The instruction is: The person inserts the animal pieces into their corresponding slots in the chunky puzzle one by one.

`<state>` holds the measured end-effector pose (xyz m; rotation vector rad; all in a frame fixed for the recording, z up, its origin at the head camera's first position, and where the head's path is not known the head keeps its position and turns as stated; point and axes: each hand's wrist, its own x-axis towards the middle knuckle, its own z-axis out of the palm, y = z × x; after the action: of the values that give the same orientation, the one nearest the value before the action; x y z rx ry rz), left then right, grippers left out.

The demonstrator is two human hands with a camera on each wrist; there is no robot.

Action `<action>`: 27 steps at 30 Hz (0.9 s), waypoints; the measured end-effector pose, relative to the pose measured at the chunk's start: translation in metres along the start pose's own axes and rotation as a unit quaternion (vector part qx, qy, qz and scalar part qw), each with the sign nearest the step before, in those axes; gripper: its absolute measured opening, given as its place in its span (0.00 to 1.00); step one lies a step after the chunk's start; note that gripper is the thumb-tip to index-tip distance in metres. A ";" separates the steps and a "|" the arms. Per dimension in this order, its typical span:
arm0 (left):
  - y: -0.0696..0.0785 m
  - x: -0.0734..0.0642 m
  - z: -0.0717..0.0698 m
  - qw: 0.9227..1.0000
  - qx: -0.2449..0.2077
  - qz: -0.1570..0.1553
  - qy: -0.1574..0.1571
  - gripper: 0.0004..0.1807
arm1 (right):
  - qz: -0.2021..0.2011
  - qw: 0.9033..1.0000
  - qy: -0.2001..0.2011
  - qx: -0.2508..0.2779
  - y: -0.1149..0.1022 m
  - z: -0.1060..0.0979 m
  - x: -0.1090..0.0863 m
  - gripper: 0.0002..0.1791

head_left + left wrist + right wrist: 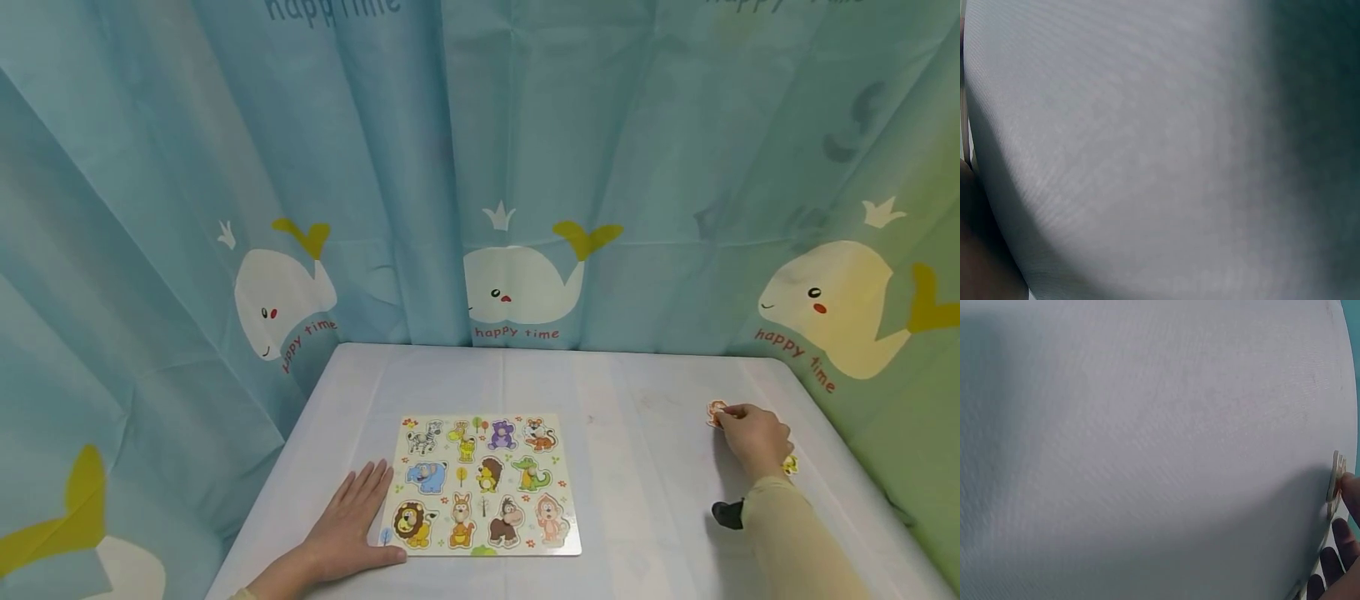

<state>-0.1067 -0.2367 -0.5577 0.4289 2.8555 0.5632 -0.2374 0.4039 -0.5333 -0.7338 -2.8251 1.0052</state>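
At the right side of the table my right hand [756, 437] pinches a small orange-and-white animal puzzle piece [717, 413], holding it close over the white tabletop. The right wrist view catches this piece [1335, 484] edge-on, with a fingertip on its face. My left hand [347, 523] lies flat with fingers extended, along the left edge of a puzzle board [517, 521], its thumb at the lower left corner. Colourful animals cover the board in rows, among them a zebra, a lion and a crocodile. The left wrist view is mostly blurred tabletop.
Partly hidden behind the right wrist, a yellow piece [791, 464] lies on the white table [637, 467]. A black device [727, 515] sticks out from the right sleeve. A blue-green curtain [510, 167] with whale prints hangs round the table's back and sides.
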 end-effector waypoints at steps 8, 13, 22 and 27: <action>0.001 -0.001 0.000 1.000 0.003 0.004 0.004 0.71 | 0.024 1.000 0.019 0.008 -0.001 0.002 0.000 0.21; 0.001 0.000 -0.001 1.000 0.000 0.001 0.000 0.71 | 0.028 0.999 0.022 0.015 -0.001 0.002 0.000 0.21; -0.001 0.000 0.000 1.000 0.002 0.004 0.002 0.71 | 0.028 0.999 0.022 0.024 0.001 0.005 0.001 0.22; -0.002 0.000 0.001 1.000 0.000 0.002 0.002 0.71 | 0.024 0.999 0.024 0.022 0.004 0.007 0.002 0.23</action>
<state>-0.1073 -0.2377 -0.5594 0.4327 2.8595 0.5667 -0.2388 0.4035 -0.5410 -0.8124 -2.7489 1.0374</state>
